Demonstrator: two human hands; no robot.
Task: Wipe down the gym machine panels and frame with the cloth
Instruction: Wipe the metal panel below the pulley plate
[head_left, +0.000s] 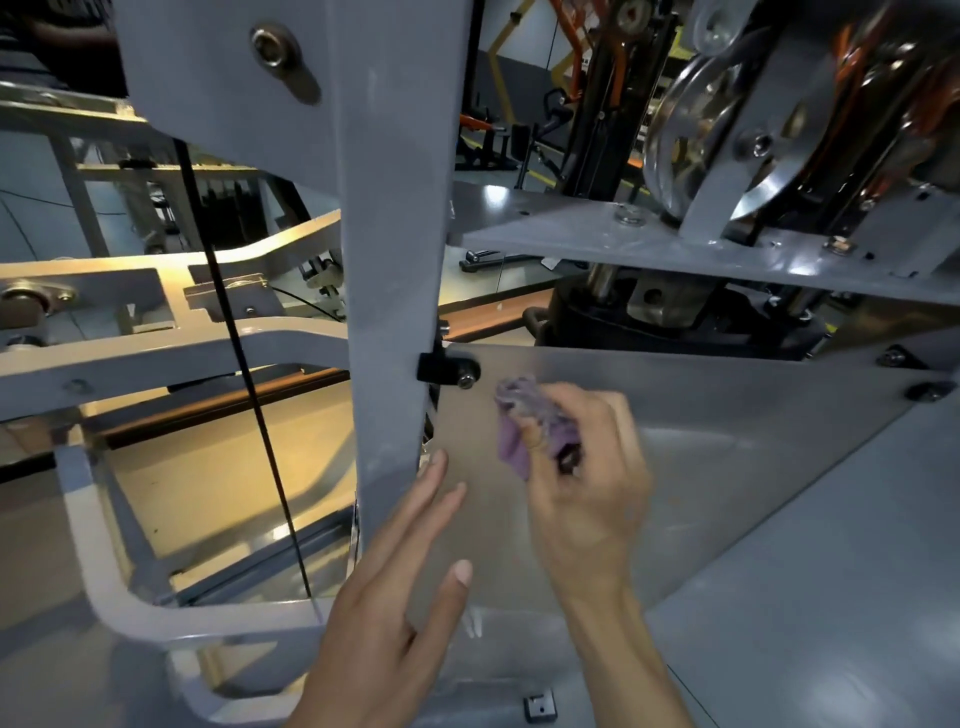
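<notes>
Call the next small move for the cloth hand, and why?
Probably sweep the purple cloth down and right across the grey panel: the right hand holds it bunched near the panel's top-left bolt, while the left hand rests flat beside it.

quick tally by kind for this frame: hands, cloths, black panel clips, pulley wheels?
Hands: 2, left hand flat with straight fingers, right hand holding the cloth
Cloths: 1, purple cloth against the grey panel
Black panel clips: 3 visible
Pulley wheels: 1 clearly visible
Total: 7
</notes>
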